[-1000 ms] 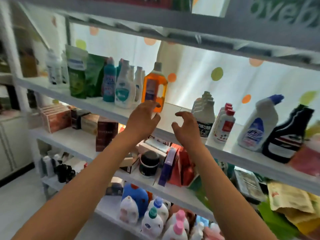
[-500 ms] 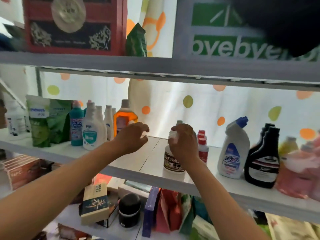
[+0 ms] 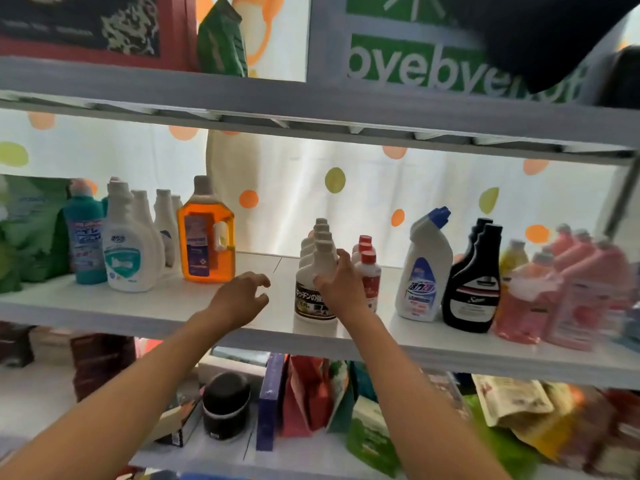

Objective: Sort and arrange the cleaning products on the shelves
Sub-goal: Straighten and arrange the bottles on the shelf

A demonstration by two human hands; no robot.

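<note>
White plastic bottle with a dark label (image 3: 313,289) stands upright at the white shelf's front edge (image 3: 138,315), gripped at its shoulder by the right hand (image 3: 337,284); left hand (image 3: 239,299) hovers loosely curled, empty, just left, over bare board beside the orange jug (image 3: 206,239)

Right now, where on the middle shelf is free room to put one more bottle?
Free: the bare shelf between the orange bottle and the white bottle row, behind the left hand. Crowded: right of the row, up to the pink bottles.
</note>
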